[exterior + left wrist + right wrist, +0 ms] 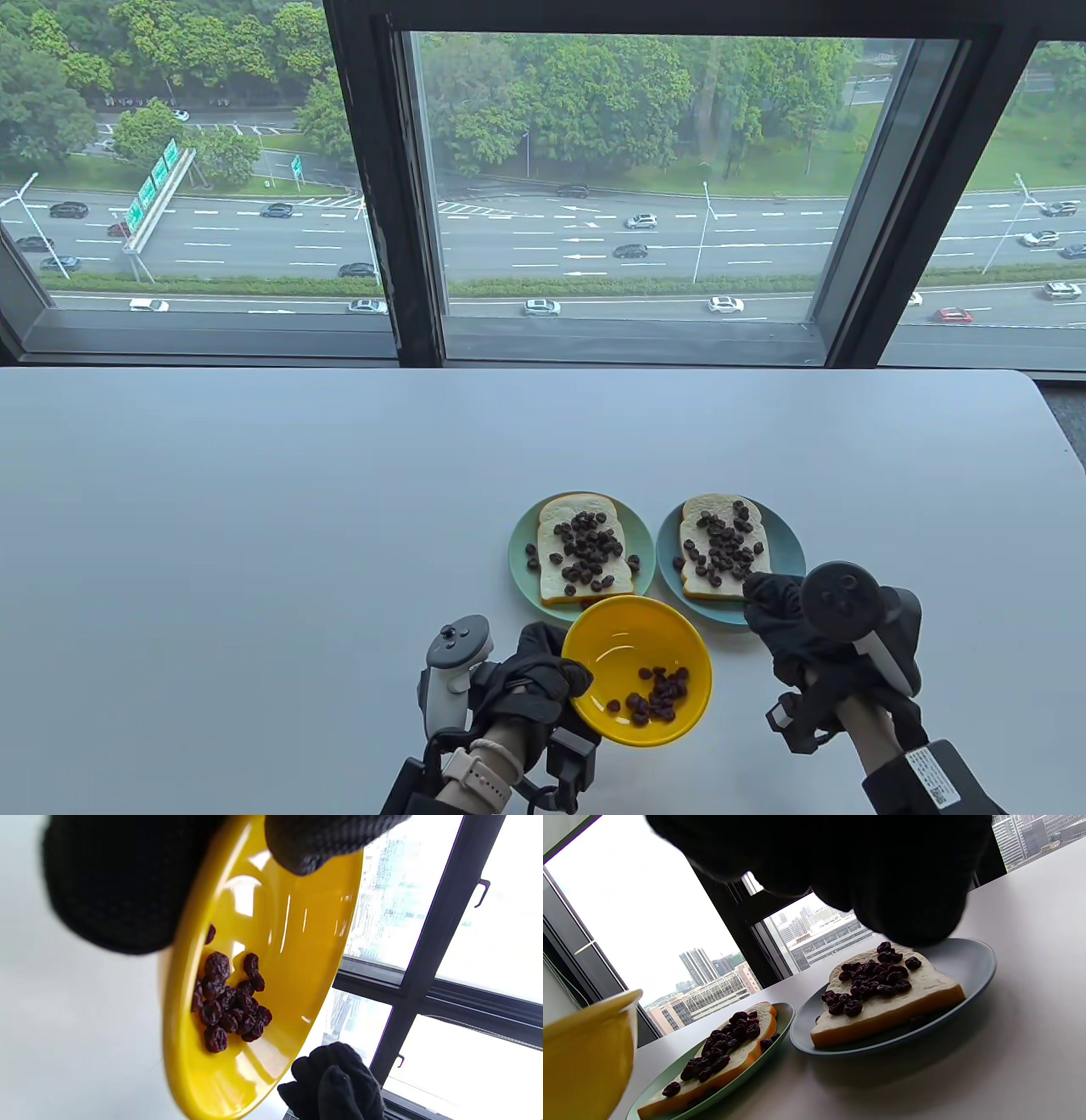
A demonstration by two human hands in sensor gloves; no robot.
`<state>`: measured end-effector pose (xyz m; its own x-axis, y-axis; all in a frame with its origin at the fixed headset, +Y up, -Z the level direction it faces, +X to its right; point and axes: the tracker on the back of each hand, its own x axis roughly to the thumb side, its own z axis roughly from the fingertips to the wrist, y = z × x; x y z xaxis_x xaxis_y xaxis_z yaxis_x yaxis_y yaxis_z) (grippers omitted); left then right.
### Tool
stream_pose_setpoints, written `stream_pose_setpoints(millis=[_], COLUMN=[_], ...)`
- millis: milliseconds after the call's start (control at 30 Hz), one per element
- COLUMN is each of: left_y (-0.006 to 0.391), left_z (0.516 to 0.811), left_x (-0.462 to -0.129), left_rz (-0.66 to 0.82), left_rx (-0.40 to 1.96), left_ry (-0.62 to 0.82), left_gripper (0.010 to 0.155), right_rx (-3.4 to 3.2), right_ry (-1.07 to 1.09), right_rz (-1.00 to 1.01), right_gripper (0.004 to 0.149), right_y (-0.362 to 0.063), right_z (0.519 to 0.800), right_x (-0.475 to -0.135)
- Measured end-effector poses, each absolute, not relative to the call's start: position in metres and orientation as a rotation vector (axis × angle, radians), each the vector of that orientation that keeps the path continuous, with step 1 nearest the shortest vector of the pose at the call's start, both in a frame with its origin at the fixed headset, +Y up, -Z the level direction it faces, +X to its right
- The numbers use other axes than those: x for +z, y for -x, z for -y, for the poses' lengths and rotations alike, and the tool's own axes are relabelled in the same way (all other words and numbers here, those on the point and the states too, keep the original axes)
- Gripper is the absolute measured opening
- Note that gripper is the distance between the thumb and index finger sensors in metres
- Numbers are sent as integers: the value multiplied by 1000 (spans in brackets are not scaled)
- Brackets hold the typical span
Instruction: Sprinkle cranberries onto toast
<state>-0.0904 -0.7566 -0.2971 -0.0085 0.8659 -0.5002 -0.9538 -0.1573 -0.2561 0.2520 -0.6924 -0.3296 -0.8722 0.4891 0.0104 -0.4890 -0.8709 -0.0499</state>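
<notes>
**Tilted bowl, berries near the rim: where this could slip**

Table view: my left hand (530,679) grips the yellow bowl (638,671) by its left rim, tipped toward my right side, with the last cranberries (657,692) bunched low on the right of the bowl. My right hand (785,624) hovers at the near edge of the right toast (724,548) on its blue plate (785,543). The left toast (585,552) on the green plate (522,552) already carries a full scatter, and a few berries lie off the bread on that plate. I judge the risk here is more strays: if I release so close to the crust, berries roll onto the plate or the table (254,526)

Left wrist view: my thumb (314,844) presses over the bowl's rim, the other fingers behind it. The berries sit just beside the lower edge; a little more tilt and I think they spill out

Right wrist view: my fingertips (903,921) are bunched together right above the berries on the near toast, close to touching them. Whether they pinch any berries I cannot tell; the glove hides it. Brushing the pile could knock some off the slice
</notes>
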Motion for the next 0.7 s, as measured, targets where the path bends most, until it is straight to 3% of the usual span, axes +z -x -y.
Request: stream_pose_setpoints(millis=[167,333,700], left_y=[132,176,225], left_z=[751,759,776], left_x=[-306,-310,-297], left_rz=[-310,-497,-756], left_rx=[1654,1700,1717], left_ry=[480,411,372], left_gripper=[54,53,53], right_rx=[2647,2687,2710], right_ry=[-1,-15,44], right_rz=[27,-8,-75], right_gripper=[44,44,45], right_y=[-255,-260,-280], right_z=[701,710,722], right_x=[-334,-342,-349])
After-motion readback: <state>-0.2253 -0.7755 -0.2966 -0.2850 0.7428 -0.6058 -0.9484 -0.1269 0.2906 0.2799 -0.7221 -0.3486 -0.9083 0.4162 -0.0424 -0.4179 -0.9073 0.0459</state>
